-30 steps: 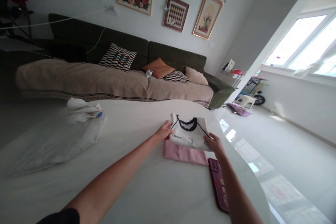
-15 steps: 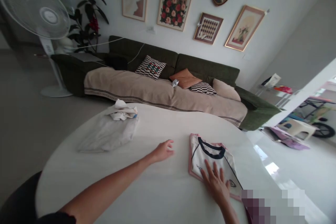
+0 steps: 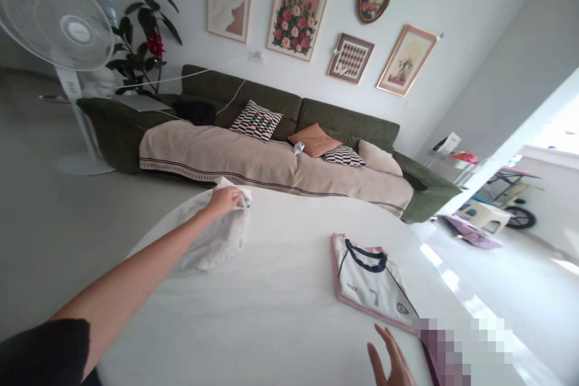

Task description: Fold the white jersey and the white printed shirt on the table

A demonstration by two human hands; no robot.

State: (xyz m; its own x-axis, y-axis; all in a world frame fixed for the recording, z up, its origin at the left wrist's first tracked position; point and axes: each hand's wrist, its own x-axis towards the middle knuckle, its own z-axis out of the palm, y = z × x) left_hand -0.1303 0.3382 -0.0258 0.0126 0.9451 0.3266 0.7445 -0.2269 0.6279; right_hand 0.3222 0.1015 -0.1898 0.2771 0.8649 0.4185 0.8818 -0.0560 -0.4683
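Observation:
At the far left of the table, my left hand (image 3: 225, 200) is closed on the bunched top of a white garment (image 3: 215, 247). The rest of that garment lies loosely spread beneath my forearm. A white T-shirt (image 3: 368, 286) with a navy collar and a "7" on the chest lies folded at the right. Pink fabric (image 3: 335, 265) shows along its edges from underneath. My right hand (image 3: 391, 359), fingers apart and holding nothing, is just below the folded T-shirt at the bottom of the view.
A white rounded table (image 3: 280, 313) carries the clothes, with a dark reddish item (image 3: 446, 350), partly pixelated, at its right edge. Behind stands a green sofa (image 3: 348, 120) with a beige cover and cushions. A white fan (image 3: 76, 30) is at left, a white stool (image 3: 486, 215) at right.
My left hand has moved left and away from me onto the white garment and closed on it. The right hand has lifted off the folded T-shirt and drawn back towards me.

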